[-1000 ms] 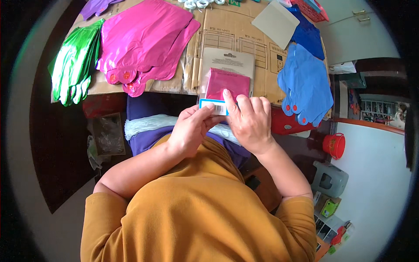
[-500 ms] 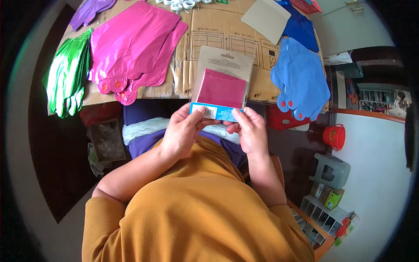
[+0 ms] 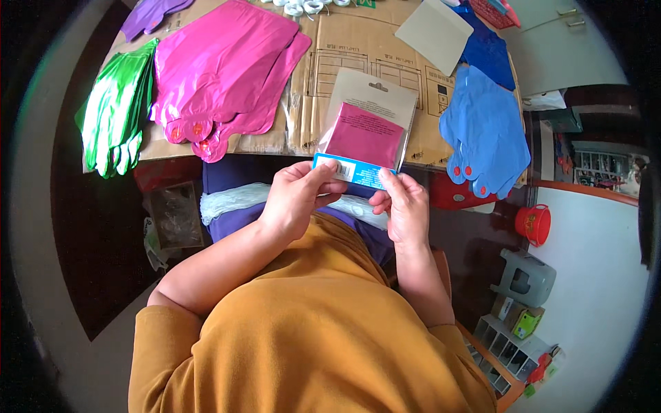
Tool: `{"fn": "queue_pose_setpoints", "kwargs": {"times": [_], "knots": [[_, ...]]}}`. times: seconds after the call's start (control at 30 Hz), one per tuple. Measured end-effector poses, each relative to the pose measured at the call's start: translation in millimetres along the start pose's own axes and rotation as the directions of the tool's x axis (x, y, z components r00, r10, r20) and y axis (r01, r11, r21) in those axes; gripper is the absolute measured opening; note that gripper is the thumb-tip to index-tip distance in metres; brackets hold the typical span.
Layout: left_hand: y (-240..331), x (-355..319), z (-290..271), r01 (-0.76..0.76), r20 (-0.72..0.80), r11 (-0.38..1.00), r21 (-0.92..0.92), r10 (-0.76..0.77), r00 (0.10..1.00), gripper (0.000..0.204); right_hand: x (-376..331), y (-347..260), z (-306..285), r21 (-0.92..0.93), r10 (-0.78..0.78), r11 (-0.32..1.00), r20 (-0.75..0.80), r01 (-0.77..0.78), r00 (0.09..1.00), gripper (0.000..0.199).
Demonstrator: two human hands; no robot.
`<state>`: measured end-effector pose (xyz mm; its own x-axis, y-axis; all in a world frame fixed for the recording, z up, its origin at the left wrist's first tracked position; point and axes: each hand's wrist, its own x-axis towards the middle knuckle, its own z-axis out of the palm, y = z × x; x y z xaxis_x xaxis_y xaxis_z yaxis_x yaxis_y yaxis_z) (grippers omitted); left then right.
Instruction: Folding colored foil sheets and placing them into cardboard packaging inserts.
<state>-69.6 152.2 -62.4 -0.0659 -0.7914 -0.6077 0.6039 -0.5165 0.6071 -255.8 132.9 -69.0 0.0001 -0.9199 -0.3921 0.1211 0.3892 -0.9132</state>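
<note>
A clear plastic packet (image 3: 365, 138) with a pale backing card, a folded pink sheet inside and a blue strip along its near edge is held over the front edge of the table. The card has a hanging slot at its far end. My left hand (image 3: 296, 199) pinches the left end of the blue strip, thumb on top beside a barcode. At the strip's right end my right hand (image 3: 406, 206) grips the packet, thumb on top and fingers curled below. The far part of the packet lies over the cardboard; whether it touches cannot be seen.
Cardboard (image 3: 303, 131) covers the table. Flat pink foil pieces (image 3: 220, 62) and green ones (image 3: 117, 103) lie left, light blue ones (image 3: 485, 131) right, overhanging the edge. A pale card (image 3: 434, 34) and white rolls (image 3: 295, 7) lie farther back. A red bucket (image 3: 533, 225) stands right.
The table and everything on it have shifted rightward in the view. Both hands and the packet have shifted slightly right too, and the packet has tilted clockwise; both hands still grip it.
</note>
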Motion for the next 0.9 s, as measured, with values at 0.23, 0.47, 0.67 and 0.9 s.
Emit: {"fn": "queue_pose_setpoints", "kwargs": {"times": [0.23,0.47,0.67,0.9], "knots": [[-3.6,-2.4,0.4,-0.082,0.076,0.993,-0.080,0.088,0.993,0.026,0.9,-6.9,-2.7,0.002,0.010,1.000,0.039,-0.010,0.999,0.028],[-6.4,2.2,-0.7,-0.155,0.026,0.986,0.064,0.154,0.988,0.030,-2.2,-5.1,-3.2,-0.052,-0.004,0.999,0.033,0.006,0.999,0.034],[-3.0,-1.5,1.1,-0.131,-0.007,0.990,0.041,0.132,0.991,0.028,-1.8,-2.5,0.6,-0.065,-0.017,0.998,-0.025,0.015,1.000,0.040],[-6.2,-1.3,-5.4,-0.125,0.067,0.991,0.045,0.122,0.990,0.014,3.1,-2.2,-0.3,-0.087,-0.006,0.996,0.055,0.011,0.998,0.039]]}}
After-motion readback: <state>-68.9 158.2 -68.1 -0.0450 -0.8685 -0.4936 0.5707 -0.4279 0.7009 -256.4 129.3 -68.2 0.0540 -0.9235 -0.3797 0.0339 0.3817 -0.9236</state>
